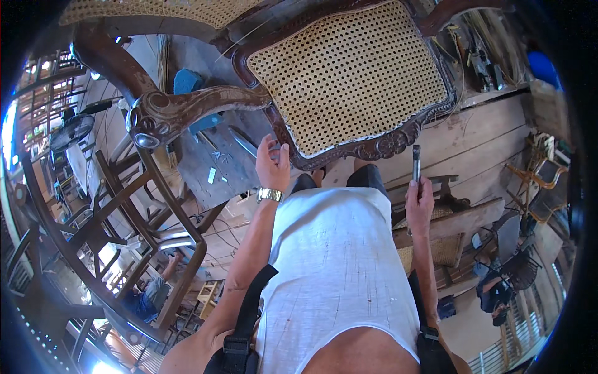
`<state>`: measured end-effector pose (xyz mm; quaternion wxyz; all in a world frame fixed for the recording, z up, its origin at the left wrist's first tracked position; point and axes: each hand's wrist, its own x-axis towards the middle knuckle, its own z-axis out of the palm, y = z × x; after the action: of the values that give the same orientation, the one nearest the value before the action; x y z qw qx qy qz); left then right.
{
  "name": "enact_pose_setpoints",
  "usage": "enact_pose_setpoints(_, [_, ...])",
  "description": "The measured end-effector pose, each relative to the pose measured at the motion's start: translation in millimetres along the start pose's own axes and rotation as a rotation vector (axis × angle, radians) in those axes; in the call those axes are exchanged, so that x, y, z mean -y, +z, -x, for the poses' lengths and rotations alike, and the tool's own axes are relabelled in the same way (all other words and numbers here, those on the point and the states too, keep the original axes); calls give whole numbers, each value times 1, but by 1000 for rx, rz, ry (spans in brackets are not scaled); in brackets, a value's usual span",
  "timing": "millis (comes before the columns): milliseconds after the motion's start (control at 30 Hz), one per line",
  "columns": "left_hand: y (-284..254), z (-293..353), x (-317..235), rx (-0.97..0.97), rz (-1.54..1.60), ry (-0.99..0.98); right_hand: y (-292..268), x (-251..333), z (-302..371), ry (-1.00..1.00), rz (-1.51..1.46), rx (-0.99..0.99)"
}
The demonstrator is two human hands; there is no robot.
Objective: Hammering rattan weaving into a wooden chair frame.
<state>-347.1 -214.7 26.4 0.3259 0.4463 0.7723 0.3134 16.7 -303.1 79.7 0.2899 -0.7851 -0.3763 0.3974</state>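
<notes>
Gripping slim dark metal tool [417, 163], right hand [420, 203] wrapped around it; left hand [273, 164] half-curled, hold unclear, at near-left corner of carved brown wooden chair frame [387, 146] with tan woven-cane panel [355, 75], straight ahead

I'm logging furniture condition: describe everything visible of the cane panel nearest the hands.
The tan woven cane panel, patterned with regular small holes, sits inside a carved, dark brown wooden frame. It looks taut; a whitish band follows its lower edge. It is in the picture's upper centre. The left hand is by the frame's lower-left corner, off the weave.
</notes>
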Motion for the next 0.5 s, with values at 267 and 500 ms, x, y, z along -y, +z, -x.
enact_pose_setpoints(267, [-25, 5, 31, -18, 26, -13, 4, -9, 8, -31, 2, -22])
enact_pose_setpoints(500, [-54, -7, 38, -81, -21, -30, 9, -10, 19, -69, 60, -53])
